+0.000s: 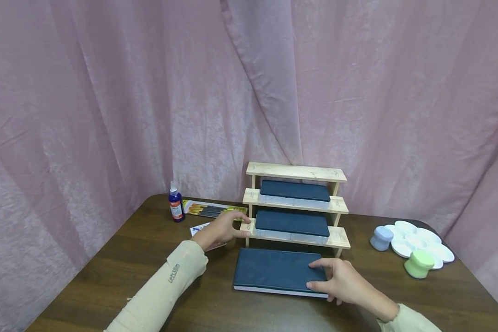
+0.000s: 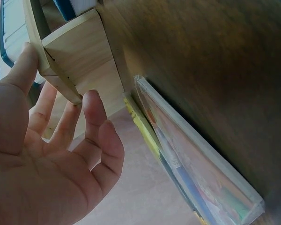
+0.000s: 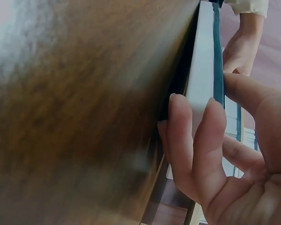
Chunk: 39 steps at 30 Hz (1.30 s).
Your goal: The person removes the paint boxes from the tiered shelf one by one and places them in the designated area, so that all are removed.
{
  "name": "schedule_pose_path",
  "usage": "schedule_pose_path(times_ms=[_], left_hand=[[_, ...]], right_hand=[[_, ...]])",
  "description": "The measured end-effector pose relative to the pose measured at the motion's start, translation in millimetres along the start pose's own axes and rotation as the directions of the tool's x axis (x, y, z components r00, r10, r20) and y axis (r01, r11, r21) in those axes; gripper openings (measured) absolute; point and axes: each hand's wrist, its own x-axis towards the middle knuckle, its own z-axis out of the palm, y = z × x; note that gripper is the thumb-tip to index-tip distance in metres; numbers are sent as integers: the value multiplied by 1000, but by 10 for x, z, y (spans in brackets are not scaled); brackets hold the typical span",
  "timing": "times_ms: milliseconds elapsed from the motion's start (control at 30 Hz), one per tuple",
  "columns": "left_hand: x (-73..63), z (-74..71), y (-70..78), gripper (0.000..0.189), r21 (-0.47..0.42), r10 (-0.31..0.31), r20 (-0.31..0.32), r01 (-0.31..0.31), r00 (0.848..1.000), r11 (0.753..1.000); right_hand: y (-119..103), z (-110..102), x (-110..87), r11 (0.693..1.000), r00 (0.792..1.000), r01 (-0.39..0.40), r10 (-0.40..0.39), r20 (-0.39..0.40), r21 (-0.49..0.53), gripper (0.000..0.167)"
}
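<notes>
A stepped wooden rack [image 1: 297, 171] stands at the back of the table. My left hand [image 1: 226, 227] grips the left end of its lowest board [image 2: 49, 61], thumb on one face and fingertips on the other. In front of the rack is a flat white box with a dark blue lid [image 1: 275, 269]. The right hand [image 1: 343, 282] holds this box by its right end, with fingers against the white side [image 3: 203, 61] in the right wrist view. Whether the box touches the table is unclear. Two similar boxes lie on the rack, one on the middle board [image 1: 294, 190], another on the lowest.
Left of the rack are a blue bottle [image 1: 176, 206], a packet of brushes [image 1: 209, 210] and a flat clear-wrapped packet [image 2: 196, 154]. To the right lie a white flower-shaped palette [image 1: 404, 249], a blue sponge [image 1: 382, 238] and a green sponge [image 1: 419, 263]. Pink curtains hang behind.
</notes>
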Motion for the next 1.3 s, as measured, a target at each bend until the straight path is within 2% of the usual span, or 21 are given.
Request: schedule_pose_path(times_ms=[233,900,1300], left_hand=[[-4,15,3,36,-51,-2,-7,1,1000,999],[9,11,6,36,-19,-36,-4,36,999,999],[16,18,7,36,-4,-7,-4,7,1000,1000]], right_hand=[[-8,-17,50,999,999,28,-27,36,-32,55],[-53,-5,114,996,999,-23,26,32,-83,59],[-4,-9,137,993,998,27,-20,62,-113,59]])
